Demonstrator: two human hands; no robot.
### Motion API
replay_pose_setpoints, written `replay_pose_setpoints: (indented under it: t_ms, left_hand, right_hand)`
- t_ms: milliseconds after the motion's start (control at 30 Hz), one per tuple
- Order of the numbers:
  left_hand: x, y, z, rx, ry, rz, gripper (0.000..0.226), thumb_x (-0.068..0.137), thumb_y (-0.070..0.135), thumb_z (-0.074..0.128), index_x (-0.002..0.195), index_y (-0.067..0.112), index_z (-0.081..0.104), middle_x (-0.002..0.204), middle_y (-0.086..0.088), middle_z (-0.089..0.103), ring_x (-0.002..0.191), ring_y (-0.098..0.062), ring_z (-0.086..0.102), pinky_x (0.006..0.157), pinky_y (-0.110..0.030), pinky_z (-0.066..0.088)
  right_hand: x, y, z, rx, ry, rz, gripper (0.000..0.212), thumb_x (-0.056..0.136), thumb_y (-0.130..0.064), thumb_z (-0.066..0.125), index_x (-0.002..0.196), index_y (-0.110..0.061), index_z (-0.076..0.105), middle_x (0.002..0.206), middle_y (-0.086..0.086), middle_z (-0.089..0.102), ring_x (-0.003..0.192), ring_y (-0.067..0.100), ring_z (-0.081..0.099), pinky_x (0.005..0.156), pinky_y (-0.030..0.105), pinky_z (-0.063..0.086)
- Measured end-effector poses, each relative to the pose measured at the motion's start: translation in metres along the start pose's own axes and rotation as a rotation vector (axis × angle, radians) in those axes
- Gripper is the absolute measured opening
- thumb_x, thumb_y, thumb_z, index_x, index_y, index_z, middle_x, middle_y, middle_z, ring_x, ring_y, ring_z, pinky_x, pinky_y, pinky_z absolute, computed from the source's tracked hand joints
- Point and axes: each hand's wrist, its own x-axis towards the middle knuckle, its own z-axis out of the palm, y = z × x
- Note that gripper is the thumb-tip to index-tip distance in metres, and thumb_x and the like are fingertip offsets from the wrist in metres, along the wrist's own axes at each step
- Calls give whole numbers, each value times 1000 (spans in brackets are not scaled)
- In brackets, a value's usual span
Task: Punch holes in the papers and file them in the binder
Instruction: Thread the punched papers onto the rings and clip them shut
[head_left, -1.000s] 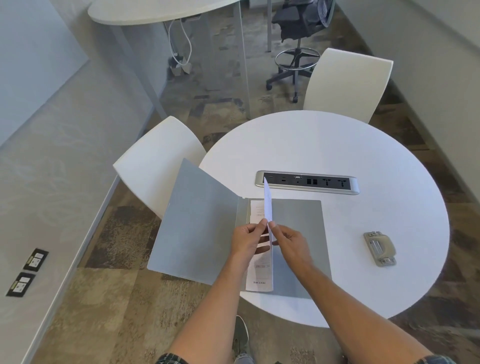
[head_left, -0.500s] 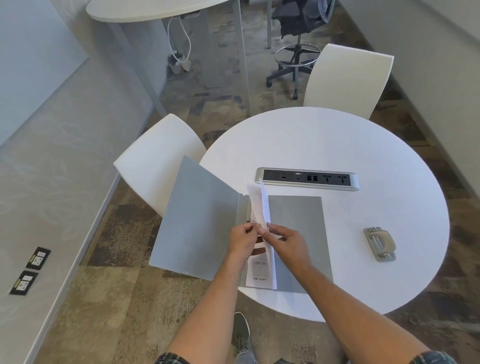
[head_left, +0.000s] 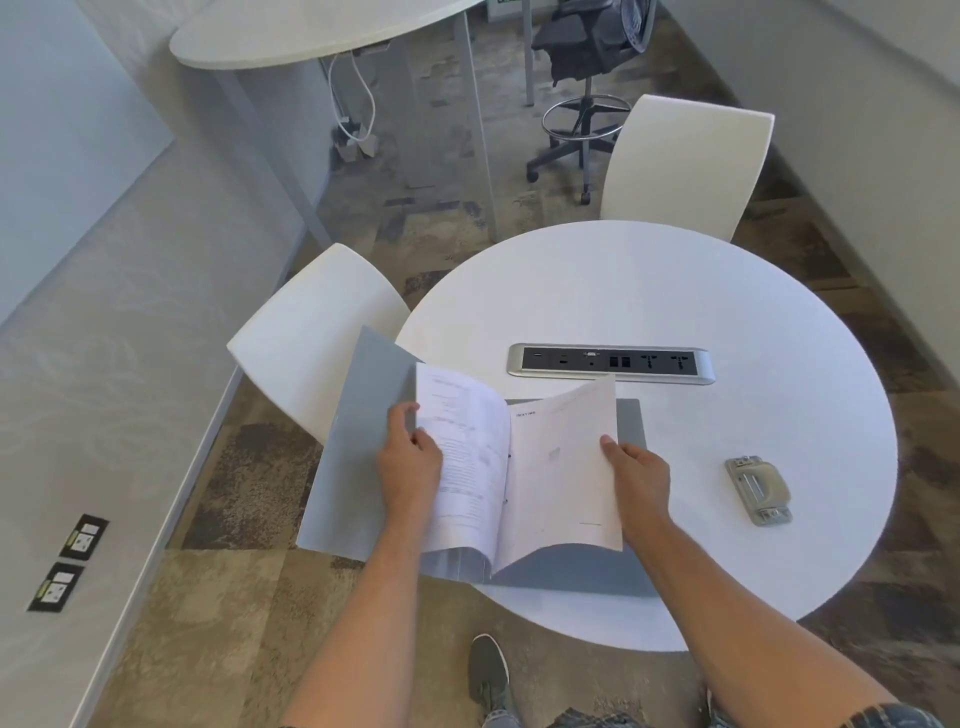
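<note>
A grey binder lies open at the near left edge of the round white table, its left cover hanging past the rim. White printed papers sit on its spine, spread apart like a book. My left hand grips the left sheets by their outer edge. My right hand holds the right sheet by its right edge, thumb on top. A beige and metal hole punch rests on the table to the right, apart from both hands.
A silver power and data strip is set into the table's middle. White chairs stand at the left and far side. A black office stool and another white table stand beyond. My shoe shows below.
The sheets, pinched upright and edge-on over the spine a second ago, have been parted: my left hand swung its sheets left, my right hand laid its sheet down to the right.
</note>
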Motion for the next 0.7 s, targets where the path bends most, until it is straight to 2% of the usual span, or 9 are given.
replay_pose_setpoints:
  t_ms: [133, 267, 367, 433, 533, 600, 700]
  left_hand:
    - [16, -9, -20, 109, -19, -11, 34, 100, 7, 43, 95, 24, 71, 88, 2, 73, 55, -13, 55, 48, -25, 39]
    - [13, -6, -23, 74, -195, -73, 34, 96, 8, 47, 107, 24, 74, 101, 5, 71, 63, -13, 55, 47, -20, 41]
    - [7, -1, -15, -46, -263, -74, 18, 97, 21, 62, 103, 20, 78, 99, 8, 72, 87, -15, 64, 66, -22, 48]
    - [5, 2, -13, -213, -285, -102, 21, 94, 35, 72, 92, 16, 81, 94, 0, 79, 86, -14, 68, 75, -27, 52]
    - [5, -1, -16, -309, -315, -142, 25, 89, 43, 77, 89, 18, 83, 92, -2, 81, 88, -21, 74, 81, -39, 58]
    - [8, -7, -19, -321, -302, -154, 17, 88, 37, 80, 90, 20, 83, 93, 3, 81, 94, -26, 76, 85, -44, 60]
    - [10, -13, -24, -351, -296, -200, 19, 81, 36, 86, 88, 18, 84, 93, 1, 82, 96, -28, 77, 89, -46, 61]
  right_hand:
    - [-4, 0, 12, 62, -106, 29, 32, 98, -30, 68, 74, -10, 62, 69, 8, 59, 64, 21, 54, 65, 34, 43]
    - [-12, -5, 41, 6, -276, -54, 37, 98, -27, 69, 68, -6, 61, 68, 9, 58, 65, 20, 51, 67, 35, 39]
    - [-19, -8, 70, -109, -437, -107, 48, 94, -42, 69, 72, 0, 63, 66, 5, 57, 62, 16, 50, 66, 33, 38]
    - [-26, -9, 89, -165, -518, -146, 56, 89, -54, 67, 77, 2, 67, 69, 8, 60, 62, 18, 52, 66, 34, 41]
    - [-34, -11, 110, -207, -581, -185, 47, 93, -53, 68, 85, -9, 80, 82, 6, 78, 73, 25, 72, 74, 43, 60]
    - [-38, -12, 119, -234, -590, -189, 39, 96, -52, 67, 90, -18, 84, 89, -2, 81, 83, 24, 76, 79, 45, 63]
    - [-40, -12, 126, -265, -613, -207, 26, 92, -56, 71, 101, -36, 84, 95, -23, 79, 86, 9, 75, 78, 39, 61]
